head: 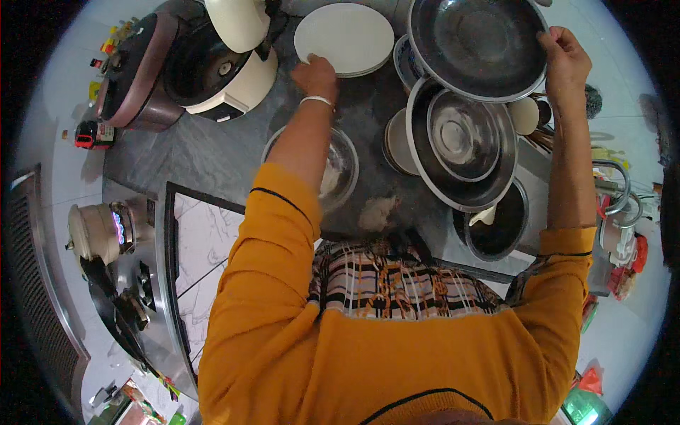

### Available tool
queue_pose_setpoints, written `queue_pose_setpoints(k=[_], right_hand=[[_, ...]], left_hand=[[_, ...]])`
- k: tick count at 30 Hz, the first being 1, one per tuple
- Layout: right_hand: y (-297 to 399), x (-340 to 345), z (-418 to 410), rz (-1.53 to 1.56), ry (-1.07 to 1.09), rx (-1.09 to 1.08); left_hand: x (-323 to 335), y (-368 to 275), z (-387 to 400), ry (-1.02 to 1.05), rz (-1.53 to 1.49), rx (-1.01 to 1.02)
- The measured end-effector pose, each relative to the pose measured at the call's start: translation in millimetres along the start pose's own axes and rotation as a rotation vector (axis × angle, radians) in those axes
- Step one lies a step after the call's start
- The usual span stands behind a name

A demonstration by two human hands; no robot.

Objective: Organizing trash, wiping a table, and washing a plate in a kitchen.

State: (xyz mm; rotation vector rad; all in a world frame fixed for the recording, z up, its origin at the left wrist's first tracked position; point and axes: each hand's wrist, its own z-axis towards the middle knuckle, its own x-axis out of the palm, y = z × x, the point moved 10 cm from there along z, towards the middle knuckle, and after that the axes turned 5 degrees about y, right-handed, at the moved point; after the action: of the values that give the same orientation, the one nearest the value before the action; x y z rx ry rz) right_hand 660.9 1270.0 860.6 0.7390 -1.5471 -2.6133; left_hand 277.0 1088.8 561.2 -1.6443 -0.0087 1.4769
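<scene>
My right hand (568,61) grips the rim of a large round metal basin (481,45), tilted above the counter's right part. My left hand (316,77) is at the near edge of a stack of white plates (345,37); whether its fingers grip the top plate is not clear. Under my left forearm stands a metal bowl (342,170), partly hidden. Below the raised basin, a smaller steel bowl (462,133) sits inside another wide metal basin (422,170). A patterned bowl (406,64) is partly covered by the raised basin.
A multicooker (154,74) and an open cream air fryer (249,85) stand at the back left. On the left, a pot (93,234) sits over a lit gas burner (121,228). At the right are a sink tap (616,164) and a dark pot (499,234) near the counter's front.
</scene>
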Motion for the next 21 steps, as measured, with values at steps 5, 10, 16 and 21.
queue_pose_setpoints(k=[5, 10, 16, 21], right_hand=[[4, -10, -8, 0.033, -0.033, 0.006], [-10, -19, -4, 0.216, 0.010, -0.025], [-22, -32, -14, 0.303, -0.031, 0.080], [-13, -65, -31, 0.188, -0.026, 0.015]], left_hand=[[-5, -20, -24, 0.058, -0.504, -0.207], [-9, -28, -54, 0.204, -1.050, -0.542], [-52, -15, -72, -0.026, -0.814, -0.448], [-112, -121, -126, 0.214, -0.689, 0.027]])
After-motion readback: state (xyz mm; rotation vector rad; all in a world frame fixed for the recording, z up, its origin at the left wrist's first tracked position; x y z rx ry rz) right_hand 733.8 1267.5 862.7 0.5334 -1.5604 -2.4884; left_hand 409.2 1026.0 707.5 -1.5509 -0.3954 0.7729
